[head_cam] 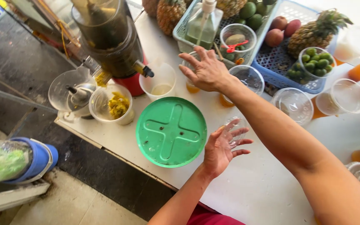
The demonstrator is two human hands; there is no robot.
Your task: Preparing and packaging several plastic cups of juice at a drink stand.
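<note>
Green plastic catches our eye first: a round lid [171,131] with a raised cross moulded into its top lies flat near the front edge of the white surface [255,187], set where both our hands can get at it. Our left hand [221,151] hovers just beside its right rim, fingers [235,141] spread and released, grasping nothing; a small clear cup [236,131] stands right behind them. Our right hand [207,71] reaches across toward the back edge, fingers fanned and empty too, over a clear plastic cup [192,85] with orange juice at its bottom.

Toward the left edge a dark juicer [111,41] stands with its spouts over two vessels: a cup of yellow pulp [115,104] and a translucent jug [159,83] with pale juice, placed to catch what drips. Along the back, ribbed plastic baskets [280,62] keep rough pineapples [315,35] and a tub of smooth green limes [315,62] together. Empty thin-walled cups [294,104] stand toward the right edge.
</note>
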